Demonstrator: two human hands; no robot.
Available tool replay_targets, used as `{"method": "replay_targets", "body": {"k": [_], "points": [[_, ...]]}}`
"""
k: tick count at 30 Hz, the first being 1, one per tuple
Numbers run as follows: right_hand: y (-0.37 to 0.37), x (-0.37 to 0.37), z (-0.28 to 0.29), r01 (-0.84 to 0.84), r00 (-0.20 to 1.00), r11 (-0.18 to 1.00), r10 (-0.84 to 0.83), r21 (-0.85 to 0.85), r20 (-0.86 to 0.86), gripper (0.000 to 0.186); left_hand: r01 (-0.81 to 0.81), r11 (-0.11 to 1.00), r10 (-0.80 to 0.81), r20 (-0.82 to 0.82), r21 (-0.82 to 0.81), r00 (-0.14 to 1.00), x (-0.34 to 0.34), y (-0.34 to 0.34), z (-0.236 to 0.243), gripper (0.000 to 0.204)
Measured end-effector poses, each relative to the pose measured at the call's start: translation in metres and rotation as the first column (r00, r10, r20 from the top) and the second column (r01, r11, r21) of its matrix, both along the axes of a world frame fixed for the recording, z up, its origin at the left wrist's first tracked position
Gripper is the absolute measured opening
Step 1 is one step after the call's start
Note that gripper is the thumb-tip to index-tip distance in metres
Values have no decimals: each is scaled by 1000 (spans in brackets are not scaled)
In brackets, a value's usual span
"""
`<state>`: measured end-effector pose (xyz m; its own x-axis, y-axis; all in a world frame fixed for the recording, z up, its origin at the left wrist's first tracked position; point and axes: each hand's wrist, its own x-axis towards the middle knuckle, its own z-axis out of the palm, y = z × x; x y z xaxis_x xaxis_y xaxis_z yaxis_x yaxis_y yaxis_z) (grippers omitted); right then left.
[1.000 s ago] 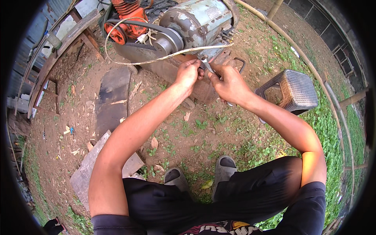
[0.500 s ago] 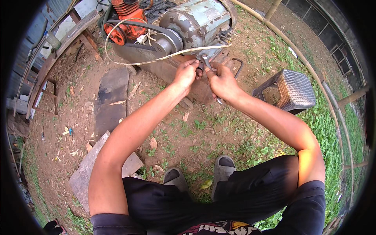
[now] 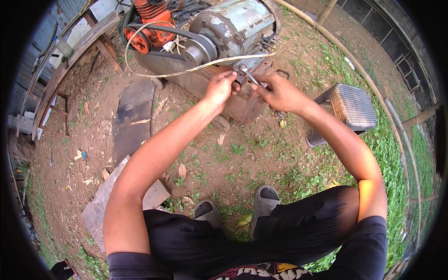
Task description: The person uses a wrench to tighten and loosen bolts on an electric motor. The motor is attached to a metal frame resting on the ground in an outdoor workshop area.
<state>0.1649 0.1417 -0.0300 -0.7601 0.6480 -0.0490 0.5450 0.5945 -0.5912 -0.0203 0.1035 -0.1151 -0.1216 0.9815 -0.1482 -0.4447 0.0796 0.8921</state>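
Note:
A combination wrench [image 3: 250,75] is gripped in my right hand [image 3: 281,92]. Its upper end sits against the mounting under a worn grey-blue electric motor [image 3: 235,25], and its other end shows below my palm. Just left of the wrench head, my left hand [image 3: 221,89] is closed, thumb and fingers pinched together at the same mounting; what they hold is too small to make out. The motor carries a metal pulley [image 3: 199,50], from which a black belt [image 3: 172,31] runs to an orange compressor pump [image 3: 148,17]. All this stands on a rusty tank [image 3: 186,73].
A pale cable [image 3: 205,66] loops across in front of the pulley. To the right stands a dark woven-pattern plastic stool [image 3: 347,108]. Boards [image 3: 133,116] lie on the ground at left, near a wooden bench [image 3: 77,51] with a plastic bottle [image 3: 63,48].
My right hand has swung to the right with the wrench, which now slants more, its lower end farther right. My left hand stays almost in place.

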Motion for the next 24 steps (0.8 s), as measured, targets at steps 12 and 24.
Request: {"method": "replay_targets", "body": {"k": [12, 24], "points": [[89, 30, 12, -283, 947, 912, 218, 297, 235, 43, -3, 1000, 3, 17, -1, 1000, 4, -5, 9, 19], [163, 13, -25, -199, 980, 487, 105, 850, 168, 25, 12, 1000, -13, -43, -23, 999, 2, -1, 13, 19]]}}
